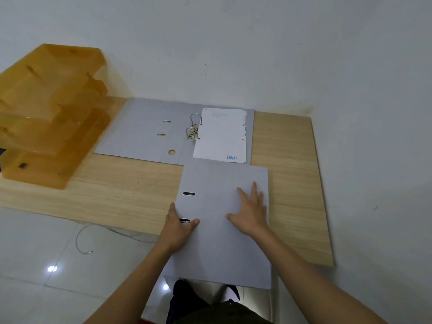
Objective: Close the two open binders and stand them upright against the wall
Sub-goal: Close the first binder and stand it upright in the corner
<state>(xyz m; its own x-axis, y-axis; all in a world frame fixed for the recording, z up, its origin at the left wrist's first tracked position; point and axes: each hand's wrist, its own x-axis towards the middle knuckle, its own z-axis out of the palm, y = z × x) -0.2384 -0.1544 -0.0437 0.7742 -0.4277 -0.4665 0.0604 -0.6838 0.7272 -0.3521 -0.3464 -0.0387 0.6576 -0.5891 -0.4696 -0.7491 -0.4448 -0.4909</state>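
Your left hand [178,226] grips the spine of the closed grey cardboard binder [217,253] at lower centre; your right hand [251,213] presses spread on its cover. It overhangs the wooden table [117,195]; releasing could tip it floorward.

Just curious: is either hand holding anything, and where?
Left hand grips the near binder at its spine edge; right hand lies flat on its cover.

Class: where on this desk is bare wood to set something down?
Two bare patches of light wooden desktop: front left, between the stacked amber plastic trays and the closed grey binder; and the strip between both binders and the desk's right edge. Crowded: back middle, where the open grey binder with its white sheet meets the closed one.
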